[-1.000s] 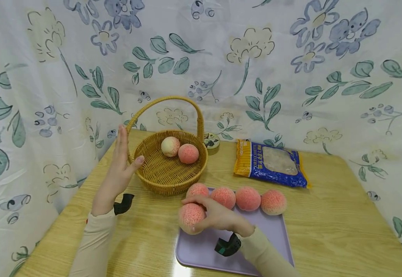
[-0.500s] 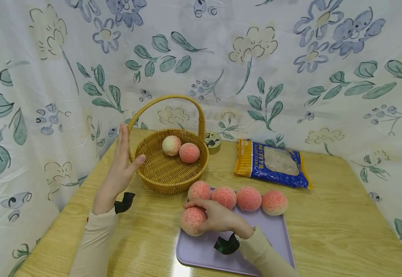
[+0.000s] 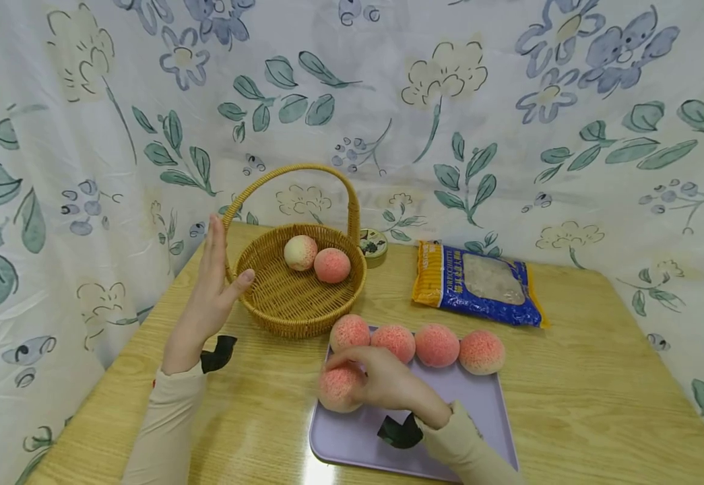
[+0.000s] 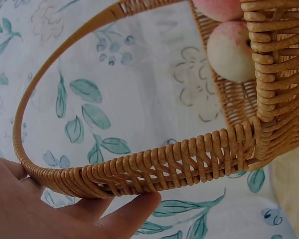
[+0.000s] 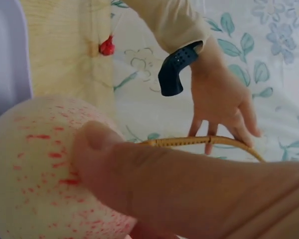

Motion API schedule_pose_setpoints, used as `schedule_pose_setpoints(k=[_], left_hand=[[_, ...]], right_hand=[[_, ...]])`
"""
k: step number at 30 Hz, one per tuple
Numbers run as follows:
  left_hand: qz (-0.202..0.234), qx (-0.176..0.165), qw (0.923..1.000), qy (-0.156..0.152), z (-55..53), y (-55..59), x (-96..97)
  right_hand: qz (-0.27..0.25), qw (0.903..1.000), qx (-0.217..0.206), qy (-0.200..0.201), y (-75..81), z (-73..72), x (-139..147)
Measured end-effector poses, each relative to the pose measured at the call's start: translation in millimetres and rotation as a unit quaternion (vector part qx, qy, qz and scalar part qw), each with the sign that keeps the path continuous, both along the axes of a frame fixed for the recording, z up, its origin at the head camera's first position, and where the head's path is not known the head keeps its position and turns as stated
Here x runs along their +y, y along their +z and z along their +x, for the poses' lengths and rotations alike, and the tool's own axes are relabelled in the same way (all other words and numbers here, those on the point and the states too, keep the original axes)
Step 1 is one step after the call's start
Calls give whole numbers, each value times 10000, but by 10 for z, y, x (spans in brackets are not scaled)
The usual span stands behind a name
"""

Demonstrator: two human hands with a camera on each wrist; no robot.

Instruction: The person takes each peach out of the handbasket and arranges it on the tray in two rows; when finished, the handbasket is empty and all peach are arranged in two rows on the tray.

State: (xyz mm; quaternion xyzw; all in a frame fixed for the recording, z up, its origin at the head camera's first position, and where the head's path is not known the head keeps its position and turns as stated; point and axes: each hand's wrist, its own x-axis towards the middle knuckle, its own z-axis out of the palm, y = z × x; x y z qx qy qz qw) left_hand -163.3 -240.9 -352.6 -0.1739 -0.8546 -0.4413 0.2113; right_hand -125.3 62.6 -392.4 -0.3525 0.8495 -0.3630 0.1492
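Observation:
My right hand (image 3: 385,380) holds a speckled pink-and-cream peach (image 3: 338,389) over the left part of a lilac tray (image 3: 352,441). In the right wrist view the thumb (image 5: 107,149) presses against the peach's pale side. Along the tray's far edge several more peaches (image 3: 438,346) sit in a row. My left hand (image 3: 203,303), fingers straight, rests against the left side of the handle (image 4: 139,172) of a wicker basket (image 3: 297,329). Two peaches lie inside that basket, one mostly cream (image 3: 300,253) and one pink (image 3: 332,265).
Behind the basket's right side stands a small round tin (image 3: 373,246). A blue and yellow pasta bag (image 3: 479,283) lies flat at the back of the wooden table (image 3: 606,384). A floral curtain (image 3: 388,101) hangs behind and on the left.
The head view has shifted slightly. My right hand keeps its hold on the peach with barely any movement. The left hand stays against the basket handle.

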Motion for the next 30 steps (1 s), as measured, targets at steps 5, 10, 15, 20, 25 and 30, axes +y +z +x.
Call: schedule_pose_setpoints(k=[5,10,15,20,25,30], left_hand=[[-19,7,10000,-18,0,13,8],[8,23,10000,14,17,17,3],[32,-12,10000,-11,21,5,10],[33,-19,10000,-10,6,8,11],[38,-68,10000,30,14,19,8],[63,-105,9999,8,30,8,15]], right_hand=[[-15,10000,-94,10,41,-11,29],[-19,9998,-186,96,22,-46,24],[-69,9993,-318,165,51,-63,59],[-509,9950,-848,166,161,-187,147],[-942,9882,-1197,142,230,-433,192],[-920,9877,-1262,93,368,-681,172]])
